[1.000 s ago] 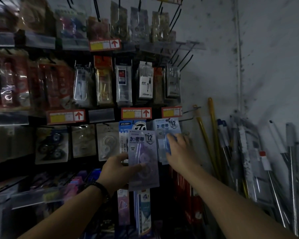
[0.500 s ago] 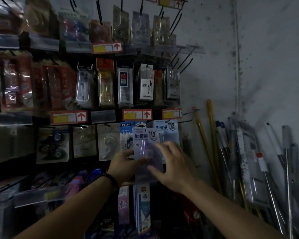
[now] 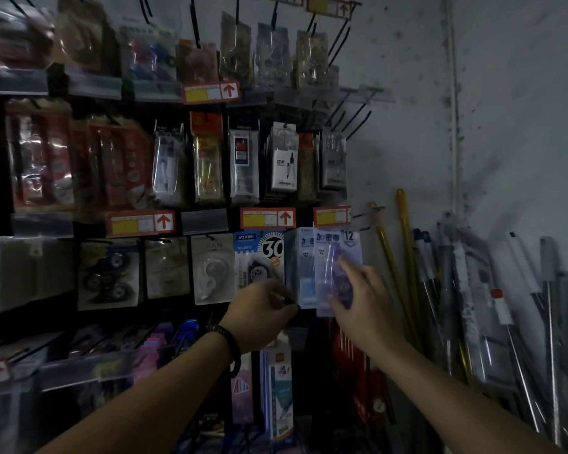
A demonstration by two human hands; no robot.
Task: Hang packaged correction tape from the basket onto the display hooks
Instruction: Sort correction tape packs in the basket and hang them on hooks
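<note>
1. Task item: the correction tape pack (image 3: 332,253), a clear pack with a purple card marked "12", is upright against the display rack (image 3: 309,326) in the row below a red and yellow price tag (image 3: 331,216). Its top edge sits just under that tag. Whether its hang hole is on a hook cannot be told.
2. Just behind it and to its left is a second pack (image 3: 304,273) of the same type, with a light blue card. The purple pack overlaps its right part.
3. Right grip (image 3: 358,299): fingers spread and fairly straight, laid on the front face of the purple pack, with the index finger pointing up across the card. No finger is seen curled round the pack.
4. Left grip (image 3: 259,309): fingers curled, at the lower left edge of the light blue pack. Whether it pinches anything cannot be told. A black wristband (image 3: 232,347) is on this wrist.
5. Left of both packs hangs a blue pack marked "30" (image 3: 259,257), partly covered by the left grip.
6. To the right, yellow poles (image 3: 407,257) and metal rods (image 3: 548,322) lean against the grey wall (image 3: 505,126).
</note>
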